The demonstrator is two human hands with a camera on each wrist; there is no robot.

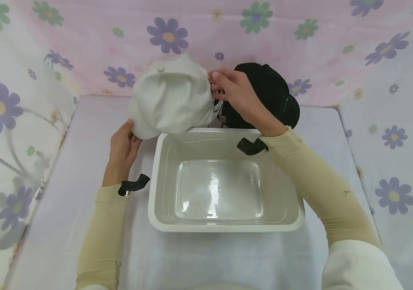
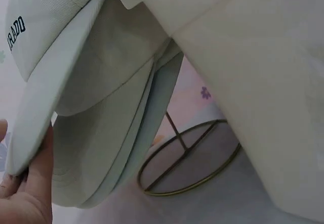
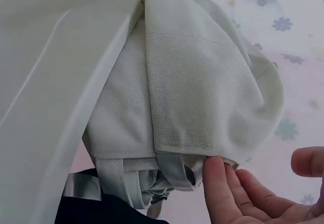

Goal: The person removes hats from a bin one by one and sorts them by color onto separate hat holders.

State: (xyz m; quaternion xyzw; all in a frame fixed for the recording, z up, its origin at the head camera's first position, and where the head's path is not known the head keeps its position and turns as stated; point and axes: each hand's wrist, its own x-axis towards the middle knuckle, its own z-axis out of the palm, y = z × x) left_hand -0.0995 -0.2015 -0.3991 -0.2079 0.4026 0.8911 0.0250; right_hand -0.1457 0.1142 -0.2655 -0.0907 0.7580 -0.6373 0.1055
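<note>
A white baseball cap (image 1: 177, 94) is the uppermost of several nested pale caps behind the basin, its brim turned left. In the left wrist view, its brim (image 2: 50, 102) stands apart from the brims beneath (image 2: 106, 138), and part of a dark word shows on its front. My left hand (image 1: 123, 147) pinches that brim, fingers on one side and thumb on the other. On the cap's opposite side, my right hand (image 1: 237, 90) touches the rear edge with extended fingertips (image 3: 215, 168), the thumb held apart. Beside it is a black cap (image 1: 264, 90), partly covered by my right wrist.
A pale plastic basin (image 1: 226, 230) stands in front of the caps, between my forearms. The foot of a metal stand (image 2: 190, 186) rests on the white-covered table (image 1: 46, 233) below the caps. Flowered cloth walls (image 1: 206, 32) enclose the back and sides.
</note>
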